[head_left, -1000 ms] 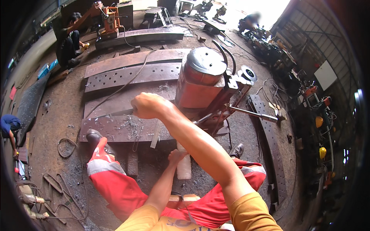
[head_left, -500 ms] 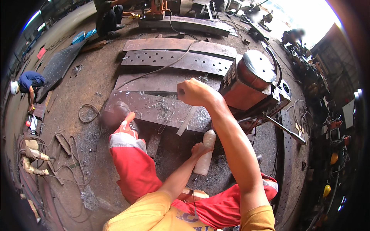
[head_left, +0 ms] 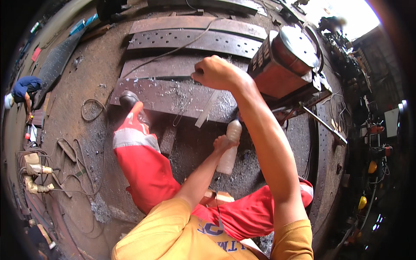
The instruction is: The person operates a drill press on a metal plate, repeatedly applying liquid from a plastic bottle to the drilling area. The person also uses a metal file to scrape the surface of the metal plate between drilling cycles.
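My left hand is wrapped round a whitish, ribbed plastic bottle, whose narrower end points up toward the edge of the nearest steel plate. Above that plate, my right hand is curled into a closed fist; whether anything is inside it is hidden. Metal shavings lie scattered over the plate, near a flat metal strip that overhangs its edge. Just right of my right forearm stands a red and silver machine with a rod-like handle.
More steel plates, one with rows of holes, lie beyond, crossed by a cable. Coiled cables and a tan power tool are on the floor at left. A co-worker in dark blue bends over at far left.
The view has tilted, so the plates and machine appear higher. My left hand still grips the bottle, and my right fist stays closed above the plate.
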`<state>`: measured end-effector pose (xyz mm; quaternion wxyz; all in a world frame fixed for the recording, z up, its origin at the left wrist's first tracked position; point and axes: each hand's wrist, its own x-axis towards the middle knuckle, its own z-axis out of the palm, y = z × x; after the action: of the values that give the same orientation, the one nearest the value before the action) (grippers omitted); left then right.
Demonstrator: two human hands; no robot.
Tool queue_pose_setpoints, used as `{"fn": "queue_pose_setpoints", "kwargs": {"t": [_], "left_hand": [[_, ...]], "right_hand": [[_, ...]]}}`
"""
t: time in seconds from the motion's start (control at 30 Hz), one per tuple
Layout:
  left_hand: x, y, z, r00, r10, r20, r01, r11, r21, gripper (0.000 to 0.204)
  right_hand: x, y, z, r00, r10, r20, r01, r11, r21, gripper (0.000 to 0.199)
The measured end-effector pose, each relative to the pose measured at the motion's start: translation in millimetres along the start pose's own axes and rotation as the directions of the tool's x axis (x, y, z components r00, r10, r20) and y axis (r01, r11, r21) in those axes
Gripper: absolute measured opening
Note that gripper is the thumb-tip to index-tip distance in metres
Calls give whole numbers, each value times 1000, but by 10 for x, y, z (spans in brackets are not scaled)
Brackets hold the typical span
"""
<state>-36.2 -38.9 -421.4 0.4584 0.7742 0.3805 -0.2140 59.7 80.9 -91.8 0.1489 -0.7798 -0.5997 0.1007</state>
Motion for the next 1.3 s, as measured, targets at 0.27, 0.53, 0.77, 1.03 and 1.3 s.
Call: {"fn": "queue_pose_setpoints", "kwargs": {"t": [0.27, 0.53, 0.77, 1.03, 1.3], "left_hand": [[-61, 94, -89, 999, -8, 38, 8, 1000, 13, 85], [-19, 72, -19, 999, -42, 11, 42, 999, 27, 86], [-26, 17, -57, 998, -16, 54, 18, 999, -39, 89], [29, 54, -30, 995, -21, 94, 24, 999, -37, 93], [21, 48, -40, 997, -18, 74, 19, 1000, -18, 93]], "right_hand": [[-45, -30, -91, 994, 83, 66, -83, 997, 6, 35], [-73, -71, -94, 997, 73, -8, -72, 996, 48, 36], [-45, -156, -138, 981, 130, 142, -134, 991, 15, 35], [-63, -88, -121, 982, 130, 139, -130, 991, -7, 35], [-72, -63, -71, 995, 73, 64, -73, 997, -5, 29]]}}
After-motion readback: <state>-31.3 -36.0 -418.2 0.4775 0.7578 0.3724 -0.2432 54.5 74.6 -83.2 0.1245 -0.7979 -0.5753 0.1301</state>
